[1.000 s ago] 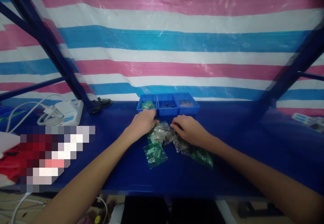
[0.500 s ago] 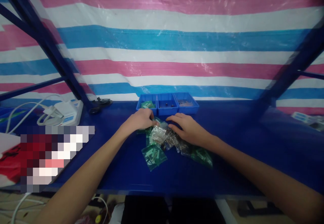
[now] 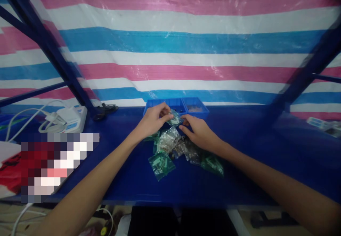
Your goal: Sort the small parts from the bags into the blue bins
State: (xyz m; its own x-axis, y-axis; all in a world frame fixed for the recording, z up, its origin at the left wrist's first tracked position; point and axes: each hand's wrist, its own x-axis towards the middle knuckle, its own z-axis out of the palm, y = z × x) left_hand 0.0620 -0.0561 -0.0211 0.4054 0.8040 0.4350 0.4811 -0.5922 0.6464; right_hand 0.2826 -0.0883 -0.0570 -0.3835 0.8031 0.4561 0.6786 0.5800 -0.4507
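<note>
My left hand pinches a small clear greenish plastic bag between thumb and fingers, raised above the pile. At the bag's right edge is my right hand, its thumb and index finger apart; whether they touch the bag is hard to tell. Below both hands lies a heap of small plastic bags: a silvery clear bag, a green bag with pale strips inside in front, and another green bag at the right. The small parts inside are too blurred to name.
Blue three-part trays stand behind the hands, partly covered by the left one. A white power strip with cables and a black object lie to the left. Blue frame posts rise beside a striped sheet.
My left hand has lifted a small greenish bag off the pile, moving up and right. My right hand has shifted slightly, staying beside the bag.
</note>
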